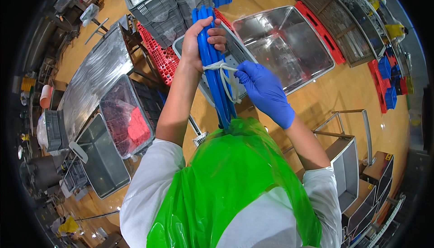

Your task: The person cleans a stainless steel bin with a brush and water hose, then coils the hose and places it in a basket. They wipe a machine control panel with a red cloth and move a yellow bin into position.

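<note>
My left hand (195, 43) is bare and wraps around the upper part of a bundled blue hose (211, 82), which hangs in long loops in front of my green apron (237, 160). A white cord (217, 66), perhaps a cloth strip, circles the hose just below that hand. It is looped at the front, and a length of it dangles down. In a blue glove, my right hand (266, 90) pinches one end of the cord to the right of the hose. Its thumb and fingertips are together there. The lower end of the hose reaches the apron's upper edge.
Behind the hose stands a grey plastic crate (237, 53). Right of it is a large stainless steel bin (284, 41); stacked grey crates (152, 7) rise behind. At left, a plastic-lined crate (115, 119) holds pink material (139, 127) beside a steel table (98, 61).
</note>
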`<state>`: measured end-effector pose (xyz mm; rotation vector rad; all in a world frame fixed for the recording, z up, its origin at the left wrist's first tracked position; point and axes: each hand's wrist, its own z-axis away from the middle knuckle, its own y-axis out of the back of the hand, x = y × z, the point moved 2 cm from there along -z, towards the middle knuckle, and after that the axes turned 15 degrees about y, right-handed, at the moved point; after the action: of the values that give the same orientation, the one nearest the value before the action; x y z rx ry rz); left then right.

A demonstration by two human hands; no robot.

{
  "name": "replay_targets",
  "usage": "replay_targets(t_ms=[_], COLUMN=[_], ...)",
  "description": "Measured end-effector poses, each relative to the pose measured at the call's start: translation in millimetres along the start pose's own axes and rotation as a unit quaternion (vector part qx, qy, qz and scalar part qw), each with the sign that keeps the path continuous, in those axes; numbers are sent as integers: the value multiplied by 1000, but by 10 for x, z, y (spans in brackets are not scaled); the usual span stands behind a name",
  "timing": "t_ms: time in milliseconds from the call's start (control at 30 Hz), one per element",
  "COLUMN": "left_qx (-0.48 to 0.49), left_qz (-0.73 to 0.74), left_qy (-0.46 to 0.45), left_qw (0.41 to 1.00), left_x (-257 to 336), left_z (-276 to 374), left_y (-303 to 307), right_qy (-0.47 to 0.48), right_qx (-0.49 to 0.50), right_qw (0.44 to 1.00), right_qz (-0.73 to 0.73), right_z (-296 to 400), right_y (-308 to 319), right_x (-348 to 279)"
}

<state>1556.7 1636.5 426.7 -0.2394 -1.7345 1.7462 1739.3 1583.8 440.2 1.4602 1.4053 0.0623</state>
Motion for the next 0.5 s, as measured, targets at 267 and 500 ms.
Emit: replay_targets(t_ms=[267,500], left_qx=[3,-17], left_qz=[13,72], left_qy=[26,13], left_qw=[1000,997], left_x=[112,378], left_z=[-84,-1], left_y=[297,684], right_qy=[-23,-253], right_qx=[16,224], right_qw=[997,925], right_qz=[74,-176], right_z=[354,1211], right_y=[187,878], right_x=[32,469])
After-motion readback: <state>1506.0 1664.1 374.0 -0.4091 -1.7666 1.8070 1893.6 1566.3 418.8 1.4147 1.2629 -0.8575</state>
